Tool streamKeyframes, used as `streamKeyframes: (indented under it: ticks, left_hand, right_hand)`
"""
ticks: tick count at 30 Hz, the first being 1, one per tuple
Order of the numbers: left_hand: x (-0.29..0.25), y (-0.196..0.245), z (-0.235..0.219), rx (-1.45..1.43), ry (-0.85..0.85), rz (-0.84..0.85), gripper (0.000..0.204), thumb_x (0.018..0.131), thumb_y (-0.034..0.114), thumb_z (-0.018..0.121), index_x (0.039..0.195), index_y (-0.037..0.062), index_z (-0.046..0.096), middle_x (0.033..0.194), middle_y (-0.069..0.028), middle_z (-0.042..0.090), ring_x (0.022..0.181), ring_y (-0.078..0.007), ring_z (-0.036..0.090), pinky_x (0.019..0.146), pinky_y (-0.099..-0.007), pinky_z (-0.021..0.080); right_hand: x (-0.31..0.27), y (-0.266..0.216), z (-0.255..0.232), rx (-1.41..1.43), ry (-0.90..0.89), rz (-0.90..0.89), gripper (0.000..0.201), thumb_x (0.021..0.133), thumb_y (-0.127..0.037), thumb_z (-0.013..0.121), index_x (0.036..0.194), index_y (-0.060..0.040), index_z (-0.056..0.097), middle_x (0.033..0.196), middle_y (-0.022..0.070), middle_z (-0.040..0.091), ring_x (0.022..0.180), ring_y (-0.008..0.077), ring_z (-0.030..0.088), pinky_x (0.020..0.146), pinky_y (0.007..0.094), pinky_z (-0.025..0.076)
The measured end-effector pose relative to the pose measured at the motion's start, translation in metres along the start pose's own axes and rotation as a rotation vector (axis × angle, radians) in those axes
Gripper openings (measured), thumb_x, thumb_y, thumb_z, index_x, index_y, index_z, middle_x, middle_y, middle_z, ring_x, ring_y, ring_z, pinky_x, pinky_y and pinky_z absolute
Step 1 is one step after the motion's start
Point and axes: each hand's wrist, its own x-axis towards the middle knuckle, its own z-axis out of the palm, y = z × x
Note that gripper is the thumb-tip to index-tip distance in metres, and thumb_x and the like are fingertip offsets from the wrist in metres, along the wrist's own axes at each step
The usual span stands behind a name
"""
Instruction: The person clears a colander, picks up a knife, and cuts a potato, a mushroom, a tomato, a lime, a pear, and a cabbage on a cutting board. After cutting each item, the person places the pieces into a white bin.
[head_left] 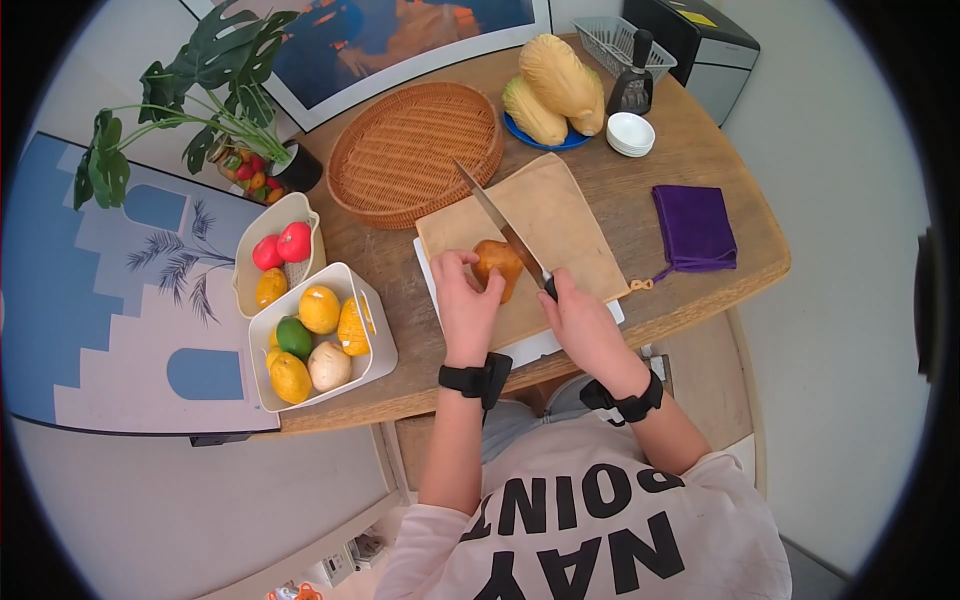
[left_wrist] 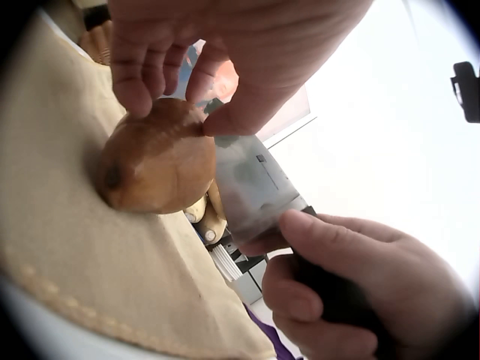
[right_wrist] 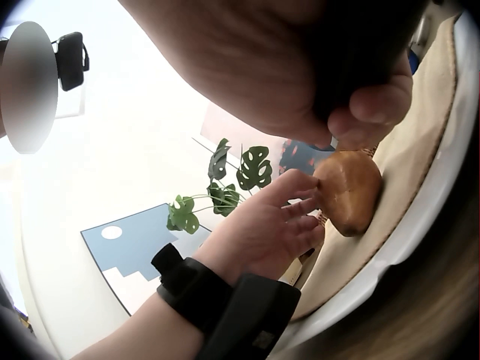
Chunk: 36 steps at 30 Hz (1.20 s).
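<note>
My left hand (head_left: 468, 305) pinches the brown fruit (head_left: 497, 265) between thumb and fingertips where it sits on the tan cloth (head_left: 560, 210). My right hand (head_left: 592, 332) grips the knife (head_left: 508, 228) by its handle, blade just beside the fruit; whether they touch, I cannot tell.

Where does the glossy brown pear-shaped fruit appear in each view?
Head: the glossy brown pear-shaped fruit is near centre.
Left wrist: the fruit is left of centre.
Right wrist: the fruit is right of centre, mid-height.
Shared landmark: the beige cloth beneath it.
</note>
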Motion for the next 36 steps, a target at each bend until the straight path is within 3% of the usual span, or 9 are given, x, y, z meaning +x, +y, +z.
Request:
streamKeyframes:
  ticks: [4, 7, 9, 13, 16, 22, 25, 33, 36]
  left_hand:
    - [0.001, 0.004, 0.007, -0.005, 0.053, 0.103, 0.023, 0.082, 0.003, 0.069, 0.102, 0.0021, 0.058, 0.102, -0.0087, 0.050, 0.065, -0.0172, 0.053, 0.063, -0.0316, 0.049]
    - [0.006, -0.002, 0.008, 0.110, 0.106, 0.201, 0.017, 0.083, 0.001, 0.068, 0.097, 0.0012, 0.058, 0.097, -0.0093, 0.051, 0.063, -0.0180, 0.053, 0.061, -0.0319, 0.048]
    - [0.006, 0.001, 0.008, 0.083, 0.117, 0.157, 0.015, 0.083, 0.001, 0.068, 0.093, 0.0006, 0.058, 0.093, -0.0094, 0.051, 0.062, -0.0186, 0.052, 0.061, -0.0320, 0.047]
    - [0.002, 0.010, 0.012, 0.044, 0.110, 0.114, 0.013, 0.083, 0.001, 0.068, 0.088, -0.0003, 0.056, 0.089, -0.0097, 0.051, 0.062, -0.0188, 0.052, 0.061, -0.0324, 0.047]
    - [0.000, 0.011, 0.010, 0.031, 0.060, 0.088, 0.013, 0.086, 0.001, 0.065, 0.089, -0.0023, 0.053, 0.093, -0.0122, 0.050, 0.067, -0.0230, 0.056, 0.063, -0.0339, 0.049]
    - [0.002, 0.011, 0.010, 0.053, 0.131, 0.150, 0.013, 0.083, -0.001, 0.067, 0.083, -0.0014, 0.054, 0.082, -0.0103, 0.050, 0.062, -0.0202, 0.053, 0.059, -0.0334, 0.046]
    - [0.001, 0.010, 0.008, 0.082, 0.086, 0.134, 0.012, 0.087, 0.001, 0.064, 0.086, -0.0030, 0.053, 0.089, -0.0135, 0.051, 0.068, -0.0265, 0.057, 0.063, -0.0358, 0.049]
    - [0.004, 0.008, 0.009, 0.112, 0.113, 0.154, 0.012, 0.087, 0.001, 0.065, 0.085, -0.0030, 0.054, 0.087, -0.0142, 0.052, 0.070, -0.0271, 0.058, 0.065, -0.0365, 0.049]
    - [0.000, 0.008, 0.007, 0.077, 0.104, 0.120, 0.011, 0.087, 0.001, 0.064, 0.085, -0.0030, 0.054, 0.088, -0.0137, 0.053, 0.070, -0.0269, 0.058, 0.065, -0.0369, 0.050]
  right_hand:
    - [0.000, 0.001, -0.002, 0.018, 0.048, -0.038, 0.024, 0.100, -0.020, 0.056, 0.105, 0.0015, 0.045, 0.073, 0.0265, 0.064, 0.071, 0.0465, 0.064, 0.061, 0.0541, 0.050]
    - [0.000, -0.002, -0.007, 0.034, 0.087, -0.051, 0.024, 0.100, -0.019, 0.056, 0.104, 0.0014, 0.045, 0.073, 0.0261, 0.064, 0.071, 0.0464, 0.064, 0.061, 0.0538, 0.050]
    - [0.000, -0.005, -0.008, 0.076, 0.119, -0.071, 0.023, 0.100, -0.019, 0.056, 0.104, 0.0010, 0.045, 0.073, 0.0256, 0.064, 0.072, 0.0462, 0.064, 0.062, 0.0534, 0.050]
    - [0.001, -0.003, -0.001, 0.032, 0.017, -0.076, 0.023, 0.100, -0.019, 0.057, 0.105, 0.0007, 0.046, 0.073, 0.0243, 0.065, 0.071, 0.0455, 0.064, 0.062, 0.0531, 0.050]
    - [-0.003, -0.010, -0.004, 0.025, 0.027, -0.080, 0.023, 0.100, -0.019, 0.057, 0.104, 0.0006, 0.045, 0.073, 0.0234, 0.065, 0.071, 0.0447, 0.065, 0.061, 0.0528, 0.051]
    - [-0.002, -0.009, -0.004, -0.019, 0.038, -0.100, 0.022, 0.100, -0.019, 0.057, 0.104, -0.0001, 0.045, 0.075, 0.0219, 0.066, 0.071, 0.0429, 0.065, 0.061, 0.0512, 0.051]
    - [-0.006, -0.012, -0.006, -0.003, 0.047, -0.095, 0.022, 0.100, -0.019, 0.057, 0.103, -0.0003, 0.045, 0.075, 0.0214, 0.066, 0.071, 0.0424, 0.065, 0.060, 0.0503, 0.051]
    - [-0.002, -0.012, -0.005, -0.051, 0.031, -0.102, 0.022, 0.099, -0.019, 0.057, 0.100, -0.0007, 0.045, 0.073, 0.0202, 0.065, 0.070, 0.0415, 0.065, 0.060, 0.0494, 0.051]
    - [-0.005, -0.015, -0.006, -0.003, 0.101, -0.137, 0.022, 0.099, -0.019, 0.057, 0.099, -0.0008, 0.045, 0.073, 0.0200, 0.065, 0.071, 0.0412, 0.066, 0.059, 0.0491, 0.052]
